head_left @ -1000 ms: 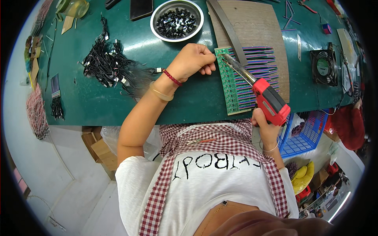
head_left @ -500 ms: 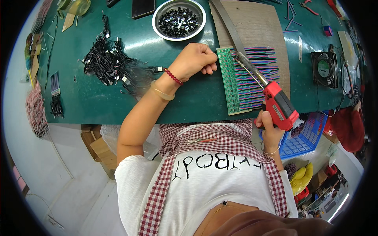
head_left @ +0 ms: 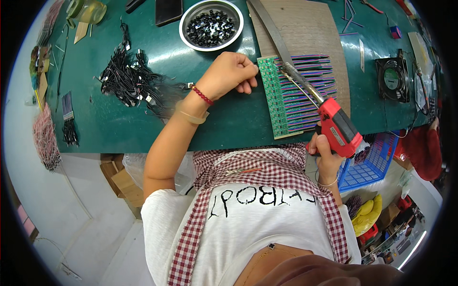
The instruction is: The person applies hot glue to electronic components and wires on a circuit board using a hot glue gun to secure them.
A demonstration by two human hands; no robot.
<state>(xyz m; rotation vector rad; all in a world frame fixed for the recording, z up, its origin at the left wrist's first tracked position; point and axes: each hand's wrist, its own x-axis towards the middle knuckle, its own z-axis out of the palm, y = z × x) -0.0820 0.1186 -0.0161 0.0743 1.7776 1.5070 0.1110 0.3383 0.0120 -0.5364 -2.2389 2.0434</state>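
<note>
My right hand (head_left: 327, 159) grips a red-and-black soldering gun (head_left: 339, 127), its metal barrel slanting up and left over a panel of green circuit boards (head_left: 270, 102). Rows of thin multicoloured wires (head_left: 310, 113) run rightward from the panel. Close to the panel's upper left edge is my left hand (head_left: 232, 74), fingers curled and pinched; whatever they hold is hidden. A long grey metal strip (head_left: 272, 31) crosses from the top edge down to the gun's barrel. Under the panel's wires lies a brown wooden board (head_left: 310, 28).
A metal bowl (head_left: 241, 31) of small black parts stands beyond my left hand. Black USB cables (head_left: 129, 78) lie heaped at left. A fan (head_left: 392, 80) sits at right, and a blue basket (head_left: 365, 174) is below the table's edge (head_left: 229, 147).
The whole view has shifted slightly, moving the table items a little to the left. My left hand stays beside the panel, and the soldering gun keeps its place over it.
</note>
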